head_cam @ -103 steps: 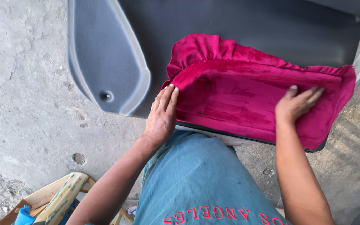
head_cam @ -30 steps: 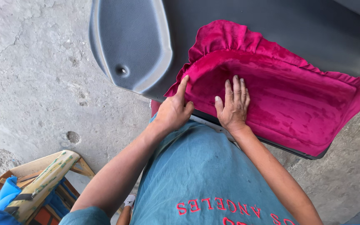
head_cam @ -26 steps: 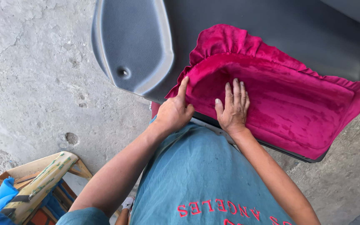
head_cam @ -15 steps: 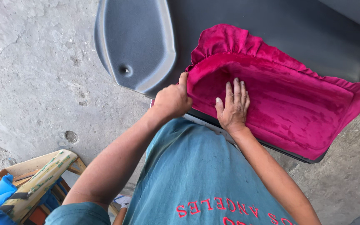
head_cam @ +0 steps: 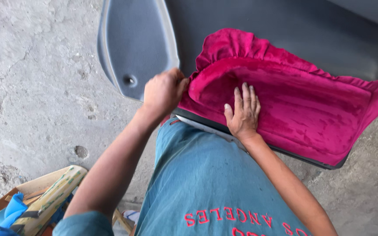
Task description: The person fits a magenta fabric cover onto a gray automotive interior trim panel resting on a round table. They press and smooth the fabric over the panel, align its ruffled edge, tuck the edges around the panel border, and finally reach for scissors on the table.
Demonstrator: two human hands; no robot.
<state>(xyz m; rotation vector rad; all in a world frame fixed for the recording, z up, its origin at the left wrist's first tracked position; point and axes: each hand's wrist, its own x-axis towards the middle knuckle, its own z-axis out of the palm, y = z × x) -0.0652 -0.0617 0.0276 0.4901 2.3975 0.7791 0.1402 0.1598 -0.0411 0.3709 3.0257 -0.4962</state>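
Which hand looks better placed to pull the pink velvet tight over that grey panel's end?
Probably the left hand: it pinches the magenta velvet cloth's edge there, while the right hand lies flat mid-cloth.

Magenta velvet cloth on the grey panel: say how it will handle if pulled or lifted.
The magenta cloth is probably floppy: its top edge lies in ruffles. It likely stretches little but slides, since the left hand pinches its corner while the right hand presses it flat on the grey panel.

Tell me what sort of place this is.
Probably an informal upholstery or car-trim workshop: a grey moulded panel lies over a rough concrete floor, the left hand and right hand fitting magenta velvet fabric onto it.
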